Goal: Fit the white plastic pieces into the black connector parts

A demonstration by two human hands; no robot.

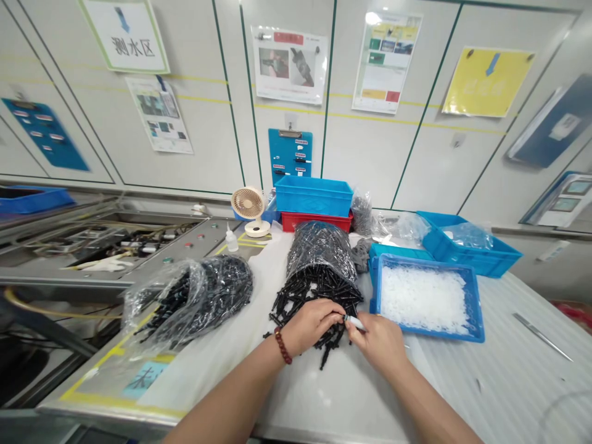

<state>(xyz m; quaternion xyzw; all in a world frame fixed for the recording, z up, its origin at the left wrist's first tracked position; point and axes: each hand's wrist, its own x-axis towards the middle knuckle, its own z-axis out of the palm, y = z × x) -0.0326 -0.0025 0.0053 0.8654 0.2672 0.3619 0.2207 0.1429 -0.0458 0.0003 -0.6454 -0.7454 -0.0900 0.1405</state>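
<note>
My left hand [311,324], with a bead bracelet on the wrist, is curled over a black plastic part at the front of a spilled heap of black parts [311,290]. My right hand [380,339] pinches a small white part [355,321] and holds it against the left hand's fingertips. The heap pours out of a clear plastic bag [320,246] lying on the white table [509,382]. Just right of my hands stands a blue tray of white parts [425,299].
A second clear bag of black parts [189,299] lies to the left. Blue and red bins [314,196], a small fan [250,209] and a dropper bottle [231,239] stand at the back. A metal strip [541,336] lies at the right. A steel machine bench [92,246] is at the left.
</note>
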